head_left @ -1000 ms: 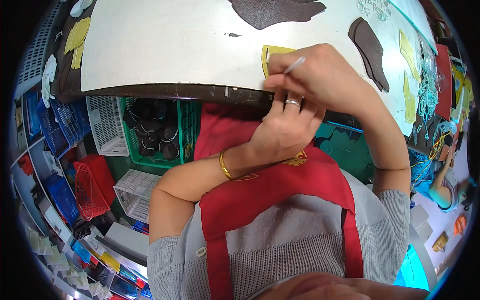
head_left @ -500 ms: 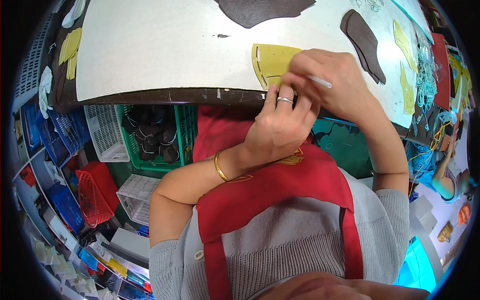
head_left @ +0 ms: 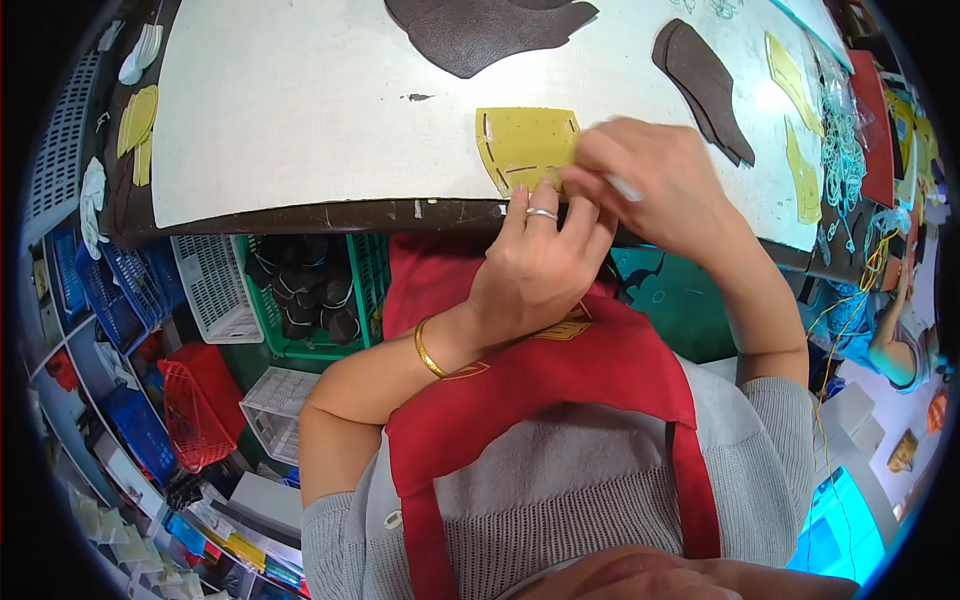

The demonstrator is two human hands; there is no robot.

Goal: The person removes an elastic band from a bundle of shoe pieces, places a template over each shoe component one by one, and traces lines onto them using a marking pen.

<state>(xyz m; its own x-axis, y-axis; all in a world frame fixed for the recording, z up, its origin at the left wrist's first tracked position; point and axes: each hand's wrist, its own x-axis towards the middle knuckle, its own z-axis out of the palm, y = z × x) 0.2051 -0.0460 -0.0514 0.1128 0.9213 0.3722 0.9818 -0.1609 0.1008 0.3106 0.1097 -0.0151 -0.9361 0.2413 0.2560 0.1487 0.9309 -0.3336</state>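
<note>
A yellow pattern template [head_left: 525, 140] with dark slots along its sides lies at the near edge of the white tabletop. My left hand [head_left: 545, 255] rests its stretched fingertips on the template's lower edge; a ring and a gold bangle show on that arm, and the thumb is hidden. Closed round a slim white pen [head_left: 624, 188], my right hand [head_left: 655, 185] is at the template's right side, slightly blurred. The pen's tip is hidden behind the fingers. Whether anything lies beneath the template I cannot tell.
Dark brown leather pieces [head_left: 470, 40] lie at the far middle, and more cut pieces [head_left: 703, 85] to the right. Yellow templates [head_left: 795, 85] and tangled pale cords [head_left: 850, 140] sit at the right. Below the table, a green crate [head_left: 370, 290] holds dark bundles. Another person [head_left: 890, 345] works far right.
The table and its pieces appear shifted slightly left and down in the view. My right hand has moved a little along the template's right side, uncovering more of it; the pen stays in its grip.
</note>
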